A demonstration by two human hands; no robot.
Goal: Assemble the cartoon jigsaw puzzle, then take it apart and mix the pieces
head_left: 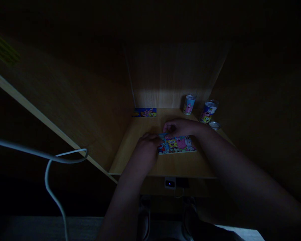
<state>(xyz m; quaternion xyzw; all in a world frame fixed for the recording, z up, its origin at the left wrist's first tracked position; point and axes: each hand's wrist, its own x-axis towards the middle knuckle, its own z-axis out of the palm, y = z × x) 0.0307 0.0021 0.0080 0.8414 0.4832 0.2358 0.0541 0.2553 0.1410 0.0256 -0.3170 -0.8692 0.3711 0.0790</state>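
A colourful cartoon jigsaw picture point(178, 144) lies flat on a small wooden desk point(142, 129) in a dim cubicle. My left hand point(147, 149) rests at the picture's left edge, fingers curled over its upper left corner. My right hand point(178, 128) reaches in from the right and presses its bent fingers on the top left edge of the picture, close to the left hand. Whether either hand pinches a loose piece is too dark to tell.
A second cartoon strip point(145, 112) lies at the desk's back left. Two small printed tins point(189, 104) point(208, 111) stand at the back right, a round lid point(214, 125) beside them. Wooden walls enclose the desk. A white cable point(52, 160) loops at the left.
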